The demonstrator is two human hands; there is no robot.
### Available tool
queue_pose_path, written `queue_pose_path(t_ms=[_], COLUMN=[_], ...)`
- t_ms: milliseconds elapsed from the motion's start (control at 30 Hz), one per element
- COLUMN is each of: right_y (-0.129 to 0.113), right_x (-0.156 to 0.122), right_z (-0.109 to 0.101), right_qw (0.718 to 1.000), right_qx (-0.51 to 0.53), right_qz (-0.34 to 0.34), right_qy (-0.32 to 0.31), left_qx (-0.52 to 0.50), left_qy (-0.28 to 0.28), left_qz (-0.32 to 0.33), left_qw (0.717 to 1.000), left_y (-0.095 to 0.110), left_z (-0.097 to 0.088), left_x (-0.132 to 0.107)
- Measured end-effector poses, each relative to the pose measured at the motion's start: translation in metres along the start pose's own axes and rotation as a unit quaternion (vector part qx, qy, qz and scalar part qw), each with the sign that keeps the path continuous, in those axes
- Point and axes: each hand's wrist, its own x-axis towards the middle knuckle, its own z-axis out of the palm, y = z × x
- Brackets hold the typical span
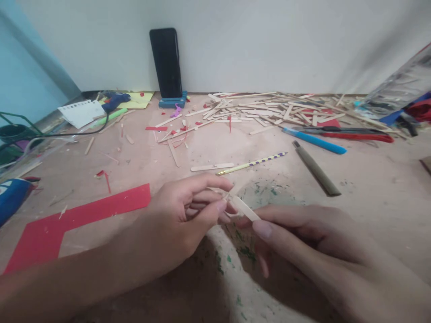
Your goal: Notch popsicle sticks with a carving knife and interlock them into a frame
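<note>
In front of me my right hand (303, 242) pinches a pale wooden craft stick (245, 209) between thumb and forefinger, close to its near end. The stick slants up to the left, and its far end reaches the fingertips of my left hand (188, 215). That hand is closed, thumb against fingers, around a small pale wooden piece (229, 196); the fingers hide most of it. Whether this piece is joined to the stick I cannot tell. Just beyond my hands lie a loose craft stick (212, 167) and a patterned pencil (252, 163).
Along the wall spreads a heap of craft sticks (249, 110). A phone (166, 63) stands upright in a blue holder (173, 100). To the right lie a blue pen (314, 140), a red-and-black cutter (358, 134) and a brown flat tool (316, 169). Red paper (107, 206) is at left.
</note>
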Motion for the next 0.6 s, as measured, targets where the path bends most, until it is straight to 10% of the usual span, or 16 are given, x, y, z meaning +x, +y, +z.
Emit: queue_pose_path(t_ms=[367, 600], right_y=[-0.004, -0.008], right_x=[0.004, 0.005], right_z=[0.003, -0.016], right_qw=[0.995, 0.958], right_qx=[-0.081, -0.251], right_qz=[-0.044, -0.112], right_qy=[0.026, 0.079], left_qx=[0.043, -0.002], left_qy=[-0.007, 0.033], left_qz=[0.028, -0.07], left_qw=[0.999, 0.997], left_y=[-0.005, 0.006], left_z=[-0.003, -0.002], left_x=[-0.006, 0.0])
